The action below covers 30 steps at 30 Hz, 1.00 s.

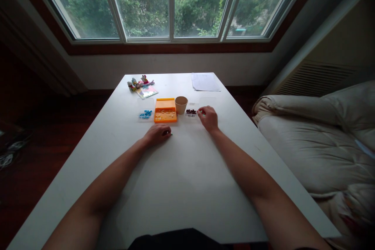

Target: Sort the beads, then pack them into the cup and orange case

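Note:
My left hand rests on the white table in front of the orange tray, its fingers curled in a pinch. A tiny greenish bit shows at its fingertips, too small to name. Over the right edge of a clear box holding dark red pieces, my right hand has thumb and forefinger together. Some green shows by those fingers; whether they grip it I cannot tell. Several small pale pieces lie in the front of the orange tray. A brown paper cup stands between the tray and the red pieces.
Blue pieces sit in another clear box left of the tray. At the far left are small colourful figures and a pastel card. Paper sheets lie at the far right. A cushioned seat borders the table's right side.

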{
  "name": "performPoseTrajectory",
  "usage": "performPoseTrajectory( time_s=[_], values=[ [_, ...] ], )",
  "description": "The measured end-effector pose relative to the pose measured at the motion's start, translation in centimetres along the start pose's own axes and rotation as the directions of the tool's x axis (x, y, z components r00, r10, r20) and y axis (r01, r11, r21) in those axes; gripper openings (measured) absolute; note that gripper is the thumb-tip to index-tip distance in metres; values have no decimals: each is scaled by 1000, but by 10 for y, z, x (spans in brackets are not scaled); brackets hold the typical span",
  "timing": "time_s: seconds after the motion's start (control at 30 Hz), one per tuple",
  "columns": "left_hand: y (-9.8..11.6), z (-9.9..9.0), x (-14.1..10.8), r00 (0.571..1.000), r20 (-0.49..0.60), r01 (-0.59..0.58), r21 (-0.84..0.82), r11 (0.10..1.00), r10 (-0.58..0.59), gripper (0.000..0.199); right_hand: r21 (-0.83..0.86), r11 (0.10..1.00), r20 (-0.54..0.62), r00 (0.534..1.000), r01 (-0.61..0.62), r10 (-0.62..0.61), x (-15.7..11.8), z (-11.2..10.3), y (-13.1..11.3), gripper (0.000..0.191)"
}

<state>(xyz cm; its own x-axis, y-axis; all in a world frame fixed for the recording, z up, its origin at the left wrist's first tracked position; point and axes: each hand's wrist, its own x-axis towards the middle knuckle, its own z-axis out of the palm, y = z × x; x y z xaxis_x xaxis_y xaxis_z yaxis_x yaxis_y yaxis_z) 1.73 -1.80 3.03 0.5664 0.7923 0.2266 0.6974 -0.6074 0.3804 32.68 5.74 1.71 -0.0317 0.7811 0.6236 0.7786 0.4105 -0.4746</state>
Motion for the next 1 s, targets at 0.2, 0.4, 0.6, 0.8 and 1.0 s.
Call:
performPoseTrajectory(
  time_s=[0.2,0.4,0.6,0.8,1.0],
  values=[
    [0,-1,0,1000,9,-14,-19,1000,14,8,-73,959,-174,950,-275,259,10,-9,59,12],
    [2,-2,0,999,21,-28,-15,1000,28,8,-48,910,-175,901,-411,398,7,-6,70,9],
    [4,2,1,1000,2,-23,-18,1000,23,8,3,956,-215,933,-295,288,9,-11,41,15],
    [3,2,1,996,-84,25,-32,999,-28,9,166,986,28,1000,6,-11,-7,-3,-33,13],
    [4,1,2,992,-122,26,-20,999,-28,8,357,896,380,836,262,-396,-31,5,-85,8]
  ],
)
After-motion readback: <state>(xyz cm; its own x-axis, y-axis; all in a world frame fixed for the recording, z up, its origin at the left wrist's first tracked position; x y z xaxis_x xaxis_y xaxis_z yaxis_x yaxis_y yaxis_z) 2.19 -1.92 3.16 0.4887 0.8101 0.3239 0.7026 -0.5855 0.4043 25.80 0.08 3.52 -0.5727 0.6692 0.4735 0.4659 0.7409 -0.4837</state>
